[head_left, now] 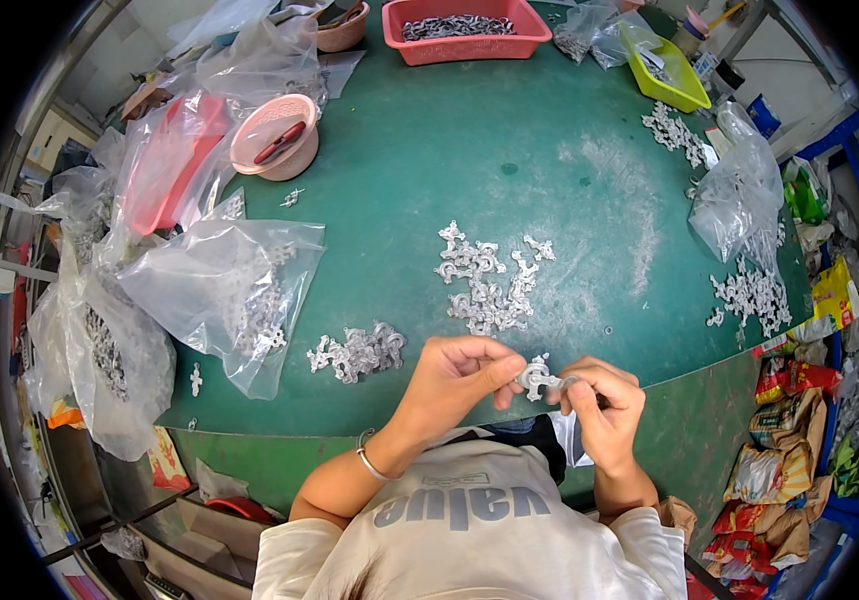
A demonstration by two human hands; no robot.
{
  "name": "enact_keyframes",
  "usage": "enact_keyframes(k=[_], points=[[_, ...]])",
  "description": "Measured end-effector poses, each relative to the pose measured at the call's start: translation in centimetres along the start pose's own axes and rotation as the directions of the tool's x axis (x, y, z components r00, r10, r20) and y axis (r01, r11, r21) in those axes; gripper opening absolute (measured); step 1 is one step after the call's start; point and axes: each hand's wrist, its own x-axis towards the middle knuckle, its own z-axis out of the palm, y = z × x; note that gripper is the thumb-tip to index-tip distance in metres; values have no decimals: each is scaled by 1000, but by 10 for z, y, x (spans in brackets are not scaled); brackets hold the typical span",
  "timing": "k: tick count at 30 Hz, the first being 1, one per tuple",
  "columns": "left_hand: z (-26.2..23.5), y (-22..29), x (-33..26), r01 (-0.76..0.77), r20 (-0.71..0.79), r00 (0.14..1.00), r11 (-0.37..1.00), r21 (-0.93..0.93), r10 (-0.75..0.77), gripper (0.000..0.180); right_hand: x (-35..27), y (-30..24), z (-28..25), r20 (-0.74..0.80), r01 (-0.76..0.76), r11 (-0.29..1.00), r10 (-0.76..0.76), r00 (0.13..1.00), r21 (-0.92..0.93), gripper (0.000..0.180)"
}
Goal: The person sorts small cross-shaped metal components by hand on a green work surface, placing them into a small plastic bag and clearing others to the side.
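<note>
A small silver metal part (pixel 537 376) with curved, branching arms is held up near the table's front edge, in front of my chest. My left hand (pixel 464 375) pinches its left side between thumb and fingertips. At the other end, the closed fingers of my right hand (pixel 605 402) grip it, partly covering that end. Just beyond my hands, a loose heap of similar silver parts (pixel 489 290) lies on the green table (pixel 399 190). Another tight pile of parts (pixel 357 352) sits left of my left hand.
Clear plastic bags of parts (pixel 234 290) crowd the left side, beside a pink basket (pixel 289 165) holding a red-handled tool. A red tray (pixel 419 50) and a yellow-green tray (pixel 694 95) stand at the back. More parts (pixel 752 298) lie at the right edge, near a plastic bag (pixel 739 200).
</note>
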Motion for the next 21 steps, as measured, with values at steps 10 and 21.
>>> enact_keyframes(k=[10, 21], points=[[3, 3, -2, 1, 52, 999, 1000, -22, 0, 12, -4, -6, -2, -10, 112, 989, -114, 993, -93, 15], [10, 10, -6, -7, 90, 996, 1000, -4, 8, 12, -9, -4, -3, -96, 264, 945, -286, 953, -191, 19]])
